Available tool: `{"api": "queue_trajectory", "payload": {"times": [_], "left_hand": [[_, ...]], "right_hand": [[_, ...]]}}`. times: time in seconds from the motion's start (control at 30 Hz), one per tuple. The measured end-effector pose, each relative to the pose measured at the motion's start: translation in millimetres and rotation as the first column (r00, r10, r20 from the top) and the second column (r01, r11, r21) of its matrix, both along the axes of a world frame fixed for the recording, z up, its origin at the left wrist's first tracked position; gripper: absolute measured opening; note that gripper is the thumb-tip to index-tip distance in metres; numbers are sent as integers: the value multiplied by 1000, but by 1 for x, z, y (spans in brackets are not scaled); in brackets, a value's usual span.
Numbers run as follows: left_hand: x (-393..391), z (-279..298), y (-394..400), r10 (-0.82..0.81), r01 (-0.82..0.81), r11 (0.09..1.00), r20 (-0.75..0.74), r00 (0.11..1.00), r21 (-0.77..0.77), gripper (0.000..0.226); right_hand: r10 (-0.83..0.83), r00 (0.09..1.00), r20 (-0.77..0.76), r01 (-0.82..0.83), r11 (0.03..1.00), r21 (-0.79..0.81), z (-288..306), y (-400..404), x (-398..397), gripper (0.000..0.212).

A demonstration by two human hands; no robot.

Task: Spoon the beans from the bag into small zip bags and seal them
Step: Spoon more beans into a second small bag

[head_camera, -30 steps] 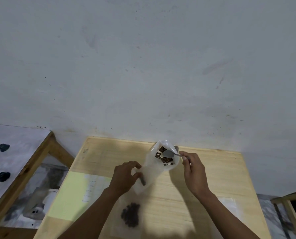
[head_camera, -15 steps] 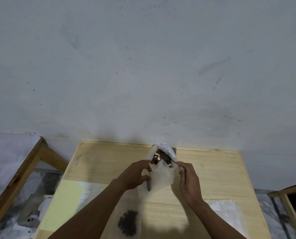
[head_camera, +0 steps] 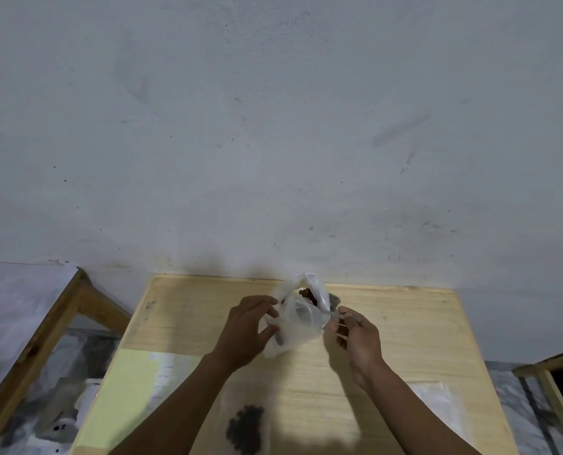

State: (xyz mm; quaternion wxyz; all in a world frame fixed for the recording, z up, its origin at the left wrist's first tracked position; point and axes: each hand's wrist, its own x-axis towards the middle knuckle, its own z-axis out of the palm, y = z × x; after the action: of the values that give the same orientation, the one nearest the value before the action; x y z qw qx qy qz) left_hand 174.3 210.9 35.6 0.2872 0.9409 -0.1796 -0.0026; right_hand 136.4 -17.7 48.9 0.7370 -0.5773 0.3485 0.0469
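Note:
A white plastic bag holding brown beans stands at the far middle of the wooden table. My left hand pinches the bag's left side near its mouth. My right hand holds a metal spoon by the handle, and the spoon's bowl is inside the bag behind the plastic. A small clear zip bag with dark beans lies flat near the table's front edge, under my left forearm.
An empty clear zip bag lies at the front right of the table. A pale yellow sheet and a white paper lie at the front left. Another wooden table stands to the left, a wooden frame to the right. A grey wall rises behind.
The spoon's bowl went from above the beans at the bag's mouth down inside the bag. My left hand rose along the bag's side toward its mouth. The camera shifted slightly.

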Motion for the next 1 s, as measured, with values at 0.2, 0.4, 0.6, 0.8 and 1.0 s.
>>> {"api": "queue_trajectory", "payload": {"times": [0.2, 0.4, 0.6, 0.8, 1.0], "left_hand": [[-26, -1, 9, 179, -206, 969, -186, 966, -139, 19], [-35, 7, -14, 258, -329, 896, -255, 932, -297, 18], [-37, 10, -12, 263, -301, 936, -206, 943, -184, 20], [-33, 19, 1, 281, -281, 960, -94, 955, 4, 23], [-34, 31, -2, 225, -222, 972, -24, 974, 77, 28]], "right_hand": [[-93, 990, 105, 95, 995, -8, 20, -3, -9, 23], [-118, 975, 186, 121, 993, -4, 40, 4, -22, 24], [-178, 944, 277, 190, 982, -19, 63, -2, -32, 25], [-31, 929, 369, 97, 982, -163, 78, -11, -39, 24], [243, 885, 398, -72, 914, -399, 75, -6, -46, 25]]}}
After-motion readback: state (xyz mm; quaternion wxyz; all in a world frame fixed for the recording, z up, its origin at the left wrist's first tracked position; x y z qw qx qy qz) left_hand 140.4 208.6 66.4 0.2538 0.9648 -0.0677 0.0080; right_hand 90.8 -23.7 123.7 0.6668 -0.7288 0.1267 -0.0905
